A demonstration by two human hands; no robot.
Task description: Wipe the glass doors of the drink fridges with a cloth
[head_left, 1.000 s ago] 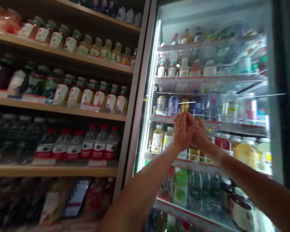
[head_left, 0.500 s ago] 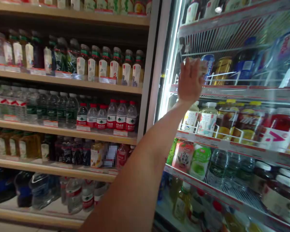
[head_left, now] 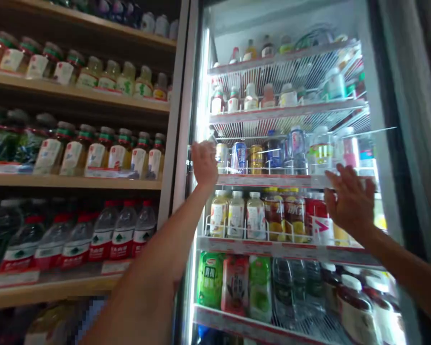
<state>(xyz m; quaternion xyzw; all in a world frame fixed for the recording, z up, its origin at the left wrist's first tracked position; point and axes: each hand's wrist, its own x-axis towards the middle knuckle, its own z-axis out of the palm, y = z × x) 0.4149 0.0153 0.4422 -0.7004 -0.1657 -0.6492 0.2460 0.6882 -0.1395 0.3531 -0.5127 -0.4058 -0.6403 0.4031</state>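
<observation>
My left hand (head_left: 205, 163) is raised at the left edge of the lit drinks fridge (head_left: 264, 181), its fingers stretched upward and nothing visible in it. Next to it, on the can shelf, stand a pale can (head_left: 221, 157), a blue can (head_left: 238, 158) and a gold can (head_left: 256, 159). My right hand (head_left: 352, 199) is held up at the fridge's right side with spread fingers, in front of a bottle of red drink (head_left: 319, 218). Neither hand holds anything I can see. Whether either palm touches glass or a frame, I cannot tell.
To the left, wooden shelves (head_left: 75, 182) carry rows of bottles, among them red-capped water bottles (head_left: 124, 230). A grey upright post (head_left: 174, 120) divides them from the fridge. Lower in the fridge are a green carton-like bottle (head_left: 210, 278) and white-capped dark bottles (head_left: 355, 302).
The view has swung so that the whole fridge front shows. My left hand now appears at the fridge's left edge instead of over the cans. My right hand has come into view.
</observation>
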